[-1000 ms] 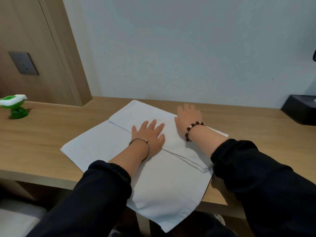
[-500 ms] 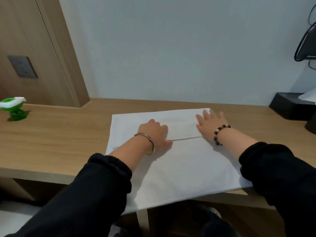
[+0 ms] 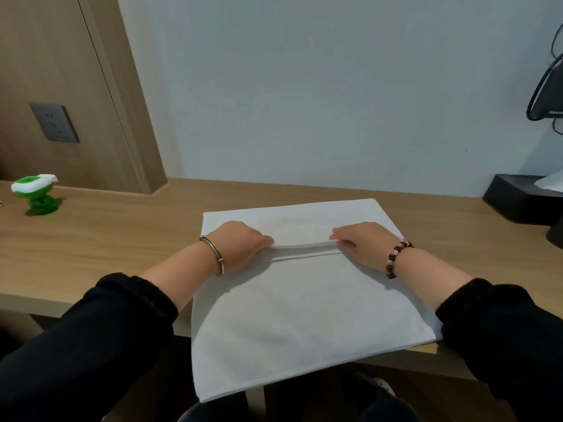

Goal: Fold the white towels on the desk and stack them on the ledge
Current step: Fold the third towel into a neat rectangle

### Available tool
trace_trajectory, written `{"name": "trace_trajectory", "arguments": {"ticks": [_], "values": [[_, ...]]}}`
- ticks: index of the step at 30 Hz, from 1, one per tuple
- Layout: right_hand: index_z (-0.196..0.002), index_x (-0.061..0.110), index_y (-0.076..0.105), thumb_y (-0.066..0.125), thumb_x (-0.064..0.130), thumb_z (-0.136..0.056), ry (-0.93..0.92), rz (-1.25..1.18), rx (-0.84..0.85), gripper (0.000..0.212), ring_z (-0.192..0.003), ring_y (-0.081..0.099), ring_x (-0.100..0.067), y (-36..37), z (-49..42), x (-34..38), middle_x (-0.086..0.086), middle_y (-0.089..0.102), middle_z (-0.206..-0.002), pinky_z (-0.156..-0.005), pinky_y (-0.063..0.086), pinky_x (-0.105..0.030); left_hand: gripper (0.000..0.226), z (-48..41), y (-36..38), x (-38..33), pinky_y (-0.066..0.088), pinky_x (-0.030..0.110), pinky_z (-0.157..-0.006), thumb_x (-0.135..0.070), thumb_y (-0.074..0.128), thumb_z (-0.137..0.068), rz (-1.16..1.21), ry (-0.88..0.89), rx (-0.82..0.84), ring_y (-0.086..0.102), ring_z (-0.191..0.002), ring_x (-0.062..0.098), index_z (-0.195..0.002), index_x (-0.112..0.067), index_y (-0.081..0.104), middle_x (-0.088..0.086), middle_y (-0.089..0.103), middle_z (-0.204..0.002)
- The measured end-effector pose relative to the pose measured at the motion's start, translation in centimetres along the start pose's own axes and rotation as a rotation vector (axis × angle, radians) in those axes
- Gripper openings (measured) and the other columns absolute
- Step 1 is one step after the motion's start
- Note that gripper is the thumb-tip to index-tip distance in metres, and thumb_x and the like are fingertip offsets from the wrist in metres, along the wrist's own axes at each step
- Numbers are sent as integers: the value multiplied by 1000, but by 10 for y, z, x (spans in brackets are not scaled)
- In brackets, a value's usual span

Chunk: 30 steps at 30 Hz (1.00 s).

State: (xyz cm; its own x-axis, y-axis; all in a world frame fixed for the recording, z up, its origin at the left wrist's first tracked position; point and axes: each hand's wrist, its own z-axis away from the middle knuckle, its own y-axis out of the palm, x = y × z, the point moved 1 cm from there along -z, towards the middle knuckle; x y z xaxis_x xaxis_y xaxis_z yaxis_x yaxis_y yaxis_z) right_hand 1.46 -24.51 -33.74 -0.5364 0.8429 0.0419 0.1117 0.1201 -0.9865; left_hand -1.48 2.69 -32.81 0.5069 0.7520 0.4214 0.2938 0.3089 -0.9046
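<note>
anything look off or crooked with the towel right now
Only one thing: the near part of the white towel hangs past the front edge of the desk, unsupported. The left hand and right hand pinch the folded flap's edge. Nothing looks spilled or damaged.

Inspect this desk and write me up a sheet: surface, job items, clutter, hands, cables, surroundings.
Surface: wooden desk, flat; the towel overhangs its near edge.
Job's things: one white towel, partly folded, a flap edge across its middle; no folded stack seen.
Clutter: green-and-white object far left; black box far right.
Hands: left hand and right hand each pinch the flap edge.
Cables: black cable hanging at upper right.
Surroundings: pale wall; wood panel with wall socket.
</note>
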Motion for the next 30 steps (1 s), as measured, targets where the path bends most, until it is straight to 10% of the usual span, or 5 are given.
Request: {"name": "trace_trajectory", "arguments": {"ticks": [7,12,17,22,30], "values": [[-123,15,46,28,14,-100,-134,416,-28,30,-96,60,-26,10,4,-2,-1,54,-122,-69,43,-31,46,13,6,0,41,36,-68,-9,29,-99,-82,14,62,62,-95,34,-145,-10,28,4,27,-153],[-131,17,42,27,14,-100,-147,501,18,35,-105,60,-21,21,2,-8,2,47,-135,-77,50,-33,31,26,8,-7,51,32,-48,-10,63,-86,8,34,-147,68,-70,25,-116,-2,62,9,63,-122],[-134,21,45,33,17,-97,-107,387,69,40,-110,59,-26,9,5,-13,0,49,-140,-87,49,-36,39,22,7,-6,48,37,-80,-23,26,-100,-1,-52,92,58,-109,26,-138,-20,38,-5,41,-144],[-62,15,49,35,28,-91,154,27,-12,35,-73,55,-29,-12,-18,3,-2,56,-68,-53,31,-30,34,-11,-13,-9,36,30,-65,-31,30,-95,221,-412,41,52,-80,25,-81,-15,58,6,65,-102],[-151,27,6,16,43,-99,218,-43,167,55,-146,0,-18,38,-62,1,2,-1,-160,-115,0,-49,57,-55,36,-16,-1,54,-114,-50,11,-97,457,-533,245,-9,-146,20,-149,-37,-7,-8,-10,-159]]}}
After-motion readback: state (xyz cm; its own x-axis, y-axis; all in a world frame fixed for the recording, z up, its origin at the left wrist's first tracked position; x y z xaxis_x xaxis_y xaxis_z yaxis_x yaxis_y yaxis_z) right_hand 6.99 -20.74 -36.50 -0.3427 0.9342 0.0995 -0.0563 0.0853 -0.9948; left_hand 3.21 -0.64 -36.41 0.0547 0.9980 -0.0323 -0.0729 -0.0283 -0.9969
